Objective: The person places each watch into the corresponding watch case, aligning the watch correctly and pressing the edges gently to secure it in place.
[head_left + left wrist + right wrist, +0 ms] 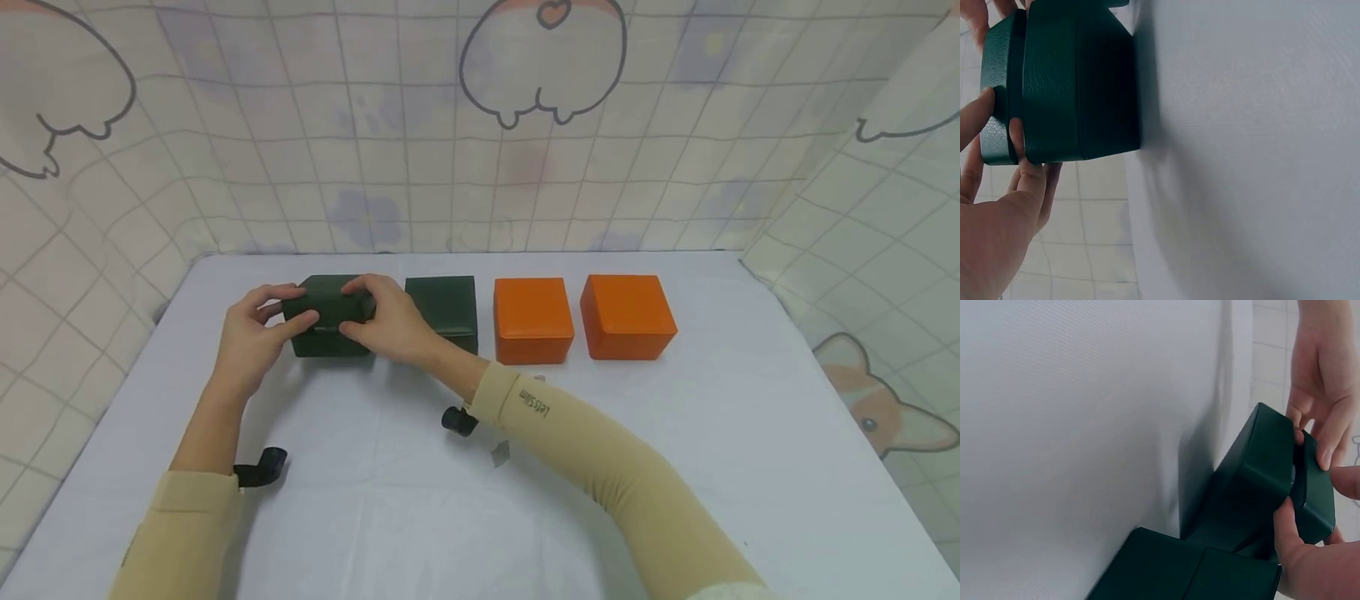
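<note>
A dark green box (330,343) stands on the white tabletop at the left end of a row. Its lid (327,298) sits slightly raised, with a dark gap between lid and base in both wrist views. My left hand (253,335) pinches the lid's left side, one finger in the gap (1017,140). From the right, my right hand (397,323) pinches the other side of the lid, its thumb at the seam in the right wrist view. The inside of the box is hidden.
A second green box (444,302) stands just right of the first, partly behind my right hand and wrist. Two orange boxes (532,317) continue the row rightward. Patterned cloth walls (420,167) rise behind and beside the white table (390,517).
</note>
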`<control>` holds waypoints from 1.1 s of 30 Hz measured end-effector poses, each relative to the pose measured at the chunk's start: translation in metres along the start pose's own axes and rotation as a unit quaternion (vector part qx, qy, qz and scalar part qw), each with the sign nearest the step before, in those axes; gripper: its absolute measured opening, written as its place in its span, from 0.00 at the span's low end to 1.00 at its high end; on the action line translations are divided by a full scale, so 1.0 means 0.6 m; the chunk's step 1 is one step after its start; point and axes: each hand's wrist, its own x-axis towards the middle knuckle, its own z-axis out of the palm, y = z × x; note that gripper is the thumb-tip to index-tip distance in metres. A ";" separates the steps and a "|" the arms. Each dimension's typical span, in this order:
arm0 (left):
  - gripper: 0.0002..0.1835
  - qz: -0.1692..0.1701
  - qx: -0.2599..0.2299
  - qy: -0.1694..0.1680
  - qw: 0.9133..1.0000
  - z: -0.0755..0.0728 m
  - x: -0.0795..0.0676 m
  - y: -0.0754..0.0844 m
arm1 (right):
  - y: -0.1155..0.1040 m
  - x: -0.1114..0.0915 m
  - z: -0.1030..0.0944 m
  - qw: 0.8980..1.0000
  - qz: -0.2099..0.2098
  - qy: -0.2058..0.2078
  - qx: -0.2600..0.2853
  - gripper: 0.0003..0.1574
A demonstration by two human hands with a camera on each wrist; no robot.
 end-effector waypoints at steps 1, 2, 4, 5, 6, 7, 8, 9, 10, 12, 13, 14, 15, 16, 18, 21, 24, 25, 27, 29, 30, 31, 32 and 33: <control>0.27 -0.001 -0.001 -0.002 1.000 0.000 0.000 0.000 | -0.001 -0.001 -0.001 1.000 -0.001 -0.001 -0.002 0.26; 0.28 -0.002 0.002 -0.003 1.000 -0.001 -0.001 0.000 | -0.002 -0.002 -0.002 1.000 -0.002 -0.002 -0.004 0.26; 0.28 -0.008 0.008 -0.011 1.000 -0.002 -0.002 0.002 | -0.003 -0.003 -0.002 1.000 -0.004 -0.004 -0.006 0.25; 0.29 -0.012 0.011 -0.016 1.000 -0.002 -0.003 0.003 | -0.004 -0.005 -0.003 1.000 -0.004 -0.005 -0.007 0.25; 0.30 -0.017 0.012 -0.022 1.000 -0.002 -0.004 0.005 | -0.004 -0.006 -0.002 1.000 -0.004 -0.006 -0.006 0.25; 0.31 -0.021 0.014 -0.029 0.999 -0.003 -0.005 0.006 | -0.003 -0.007 -0.002 1.000 -0.002 -0.008 -0.005 0.25; 0.31 -0.024 0.017 -0.036 0.999 -0.002 -0.007 0.008 | -0.003 -0.008 -0.001 1.000 0.001 -0.009 -0.003 0.26; 0.32 -0.026 0.020 -0.041 0.999 -0.002 -0.008 0.010 | -0.003 -0.009 0.000 1.000 0.004 -0.010 -0.004 0.26; 0.33 -0.026 0.023 -0.046 0.998 -0.002 -0.010 0.012 | -0.003 -0.010 0.001 1.000 0.008 -0.012 -0.004 0.27; 0.34 -0.024 0.030 -0.050 0.998 -0.001 -0.013 0.015 | -0.004 -0.013 0.003 1.000 0.015 -0.015 -0.003 0.28; 0.34 -0.021 0.034 -0.050 0.998 0.000 -0.014 0.017 | -0.005 -0.013 0.003 1.000 0.018 -0.017 -0.003 0.29; 0.34 -0.019 0.041 -0.049 0.998 0.000 -0.016 0.018 | -0.006 -0.014 0.004 1.000 0.020 -0.018 -0.004 0.29; 0.34 -0.018 0.046 -0.047 0.998 0.000 -0.017 0.019 | -0.007 -0.015 0.004 1.000 0.021 -0.019 -0.005 0.29; 0.34 -0.018 0.049 -0.046 0.998 -0.001 -0.018 0.020 | -0.008 -0.015 0.004 1.000 0.022 -0.021 -0.004 0.29; 0.34 -0.021 0.056 -0.043 0.997 -0.002 -0.020 0.020 | -0.010 -0.017 0.003 0.999 0.024 -0.024 -0.004 0.29; 0.34 -0.022 0.063 -0.039 0.997 -0.005 -0.022 0.018 | -0.011 -0.018 0.002 0.999 0.022 -0.027 -0.003 0.29; 0.35 -0.021 0.064 -0.041 0.997 -0.009 -0.022 0.018 | -0.012 -0.019 0.002 0.999 0.016 -0.029 -0.007 0.29; 0.35 -0.019 0.062 -0.042 0.997 -0.010 -0.023 0.018 | -0.012 -0.020 0.003 0.999 0.014 -0.028 -0.009 0.29; 0.36 -0.019 0.063 -0.044 0.997 -0.011 -0.023 0.019 | -0.011 -0.020 0.004 0.999 0.011 -0.028 -0.010 0.29; 0.37 -0.022 0.065 -0.045 0.997 -0.012 -0.024 0.021 | -0.010 -0.020 0.006 1.000 0.010 -0.028 -0.008 0.29; 0.37 -0.024 0.070 -0.044 0.996 -0.012 -0.025 0.022 | -0.009 -0.020 0.007 1.000 0.010 -0.028 -0.005 0.28; 0.38 -0.026 0.077 -0.043 0.996 -0.013 -0.025 0.023 | -0.008 -0.020 0.007 1.000 0.009 -0.028 -0.004 0.28; 0.38 -0.028 0.084 -0.041 0.995 -0.013 -0.025 0.025 | -0.008 -0.020 0.008 1.000 0.009 -0.028 -0.003 0.28; 0.38 -0.030 0.092 -0.039 0.995 -0.013 -0.026 0.027 | -0.008 -0.020 0.008 1.000 0.008 -0.027 -0.002 0.28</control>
